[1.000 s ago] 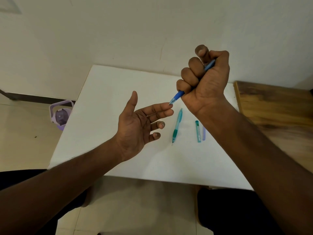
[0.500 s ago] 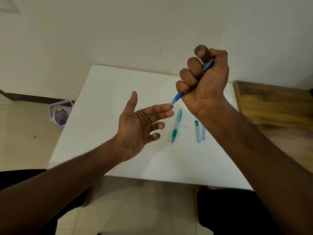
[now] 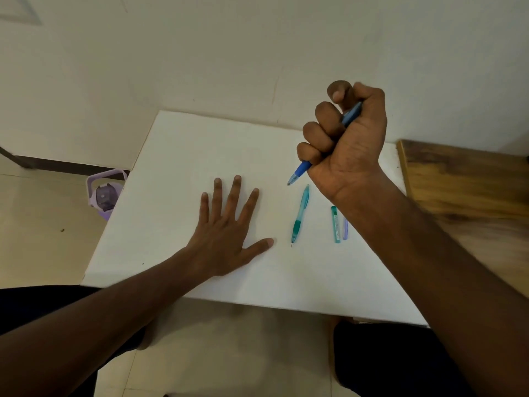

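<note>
Gripped a blue pen [image 3: 300, 171] in the fisted right hand [image 3: 347, 150], raised above the white desk [image 3: 177, 156], tip slanting down and left. Rested the left hand [image 3: 226, 233] flat on the desk, fingers straight and spread. Showed a teal pencil [image 3: 300, 216] and, seemingly, two slim tubes [image 3: 335, 224] lying near the right wrist.

Soft, even, slightly warm indoor light.
The table [image 3: 177, 156] was bright without glare; the left hand [image 3: 226, 236] cast barely any shadow; edges showed wide-angle stretch, focus slightly soft.
</note>
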Tool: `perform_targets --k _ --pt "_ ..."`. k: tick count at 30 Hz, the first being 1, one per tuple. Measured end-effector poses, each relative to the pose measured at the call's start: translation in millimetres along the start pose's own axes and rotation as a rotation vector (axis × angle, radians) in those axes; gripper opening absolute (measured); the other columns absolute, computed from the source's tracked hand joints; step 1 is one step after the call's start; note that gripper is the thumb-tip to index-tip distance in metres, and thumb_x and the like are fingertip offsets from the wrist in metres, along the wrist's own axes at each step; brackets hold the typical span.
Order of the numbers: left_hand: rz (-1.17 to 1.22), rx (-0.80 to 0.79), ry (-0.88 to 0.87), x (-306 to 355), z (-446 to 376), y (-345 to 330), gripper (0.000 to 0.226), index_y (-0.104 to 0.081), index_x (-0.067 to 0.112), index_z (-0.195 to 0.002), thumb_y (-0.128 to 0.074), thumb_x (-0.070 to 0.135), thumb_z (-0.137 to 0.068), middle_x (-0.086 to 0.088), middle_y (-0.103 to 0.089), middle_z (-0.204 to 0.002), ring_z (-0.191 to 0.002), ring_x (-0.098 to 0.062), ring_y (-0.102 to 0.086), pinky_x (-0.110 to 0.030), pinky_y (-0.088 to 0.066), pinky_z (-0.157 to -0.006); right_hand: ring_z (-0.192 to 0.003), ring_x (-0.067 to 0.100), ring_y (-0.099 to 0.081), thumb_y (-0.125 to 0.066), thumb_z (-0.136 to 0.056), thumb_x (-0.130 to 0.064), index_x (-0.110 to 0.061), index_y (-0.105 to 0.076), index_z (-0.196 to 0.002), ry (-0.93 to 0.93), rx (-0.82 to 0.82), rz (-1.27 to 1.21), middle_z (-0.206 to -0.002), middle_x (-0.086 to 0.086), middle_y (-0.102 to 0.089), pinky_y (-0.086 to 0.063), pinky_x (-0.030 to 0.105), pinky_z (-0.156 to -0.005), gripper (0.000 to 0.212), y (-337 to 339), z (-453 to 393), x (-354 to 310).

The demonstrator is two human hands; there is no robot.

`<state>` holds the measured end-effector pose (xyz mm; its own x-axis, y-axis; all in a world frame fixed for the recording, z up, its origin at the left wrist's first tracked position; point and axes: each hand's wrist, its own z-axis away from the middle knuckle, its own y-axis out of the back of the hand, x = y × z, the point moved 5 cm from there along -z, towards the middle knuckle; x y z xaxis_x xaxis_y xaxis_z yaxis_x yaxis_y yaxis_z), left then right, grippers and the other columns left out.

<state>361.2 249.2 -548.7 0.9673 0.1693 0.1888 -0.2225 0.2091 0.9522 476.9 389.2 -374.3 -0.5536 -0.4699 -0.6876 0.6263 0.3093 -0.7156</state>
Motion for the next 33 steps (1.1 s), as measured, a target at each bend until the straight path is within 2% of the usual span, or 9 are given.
perform_targets --k 3,6,9,15,21,33 --pt "-0.013 -0.003 -0.001 -3.0 -3.5 -4.2 0.114 0.029 0.030 -0.164 -0.003 0.099 -0.078 -0.007 0.044 -0.168 -0.154 -0.046 0.037 -0.067 0.008 -0.128 -0.040 0.008 -0.017 -0.027 -0.105 -0.029 -0.017 -0.050 -0.078 -0.012 -0.003 0.021 -0.048 -0.007 -0.025 -0.021 0.017 -0.044 0.037 -1.0 0.8 1.5" --pt "-0.034 0.007 -0.001 -2.5 -5.2 -5.1 0.114 0.030 0.030 -0.163 -0.003 0.098 -0.079 -0.008 0.045 -0.167 -0.154 -0.047 0.036 -0.067 0.008 -0.127 -0.040 0.009 -0.016 -0.030 -0.106 -0.033 -0.017 -0.056 -0.082 -0.013 0.011 0.046 -0.049 -0.007 -0.024 -0.021 0.017 -0.044 0.039 -0.9 2.1 2.9" --pt "-0.039 -0.001 -0.002 -2.8 -5.1 -6.1 0.114 0.030 0.029 -0.163 -0.001 0.098 -0.078 -0.009 0.045 -0.167 -0.154 -0.047 0.036 -0.067 0.008 -0.127 -0.044 0.011 -0.012 -0.028 -0.105 -0.029 -0.018 -0.050 -0.079 -0.016 0.024 0.061 -0.056 -0.004 -0.018 -0.018 0.019 -0.046 0.036 -0.6 2.8 3.6" --pt "-0.039 -0.006 0.000 -2.7 -5.0 -6.6 0.113 0.032 0.028 -0.162 -0.002 0.098 -0.079 -0.009 0.046 -0.167 -0.154 -0.048 0.036 -0.068 0.007 -0.127 -0.039 0.007 -0.018 -0.027 -0.106 -0.030 -0.019 -0.044 -0.074 -0.029 -0.011 0.051 -0.047 -0.008 -0.027 -0.021 0.016 -0.043 0.038 -2.8 3.1 3.3" --pt "-0.050 -0.012 0.005 -0.9 -4.5 -4.9 0.115 0.030 0.028 -0.163 0.001 0.098 -0.077 -0.010 0.045 -0.167 -0.155 -0.049 0.034 -0.068 0.007 -0.126 -0.042 0.008 -0.014 -0.028 -0.106 -0.031 -0.020 -0.039 -0.072 -0.025 0.007 0.042 -0.053 -0.006 -0.020 -0.019 0.017 -0.044 0.037 -2.5 3.8 1.8" --pt "-0.050 -0.026 0.008 -1.4 -7.0 -6.7 0.115 0.032 0.029 -0.162 0.000 0.098 -0.077 -0.010 0.047 -0.166 -0.154 -0.049 0.036 -0.068 0.007 -0.127 -0.037 0.007 -0.020 -0.030 -0.107 -0.034 -0.020 -0.044 -0.075 -0.035 0.003 0.032 -0.047 -0.008 -0.029 -0.023 0.016 -0.041 0.037 -2.1 2.5 -0.8"
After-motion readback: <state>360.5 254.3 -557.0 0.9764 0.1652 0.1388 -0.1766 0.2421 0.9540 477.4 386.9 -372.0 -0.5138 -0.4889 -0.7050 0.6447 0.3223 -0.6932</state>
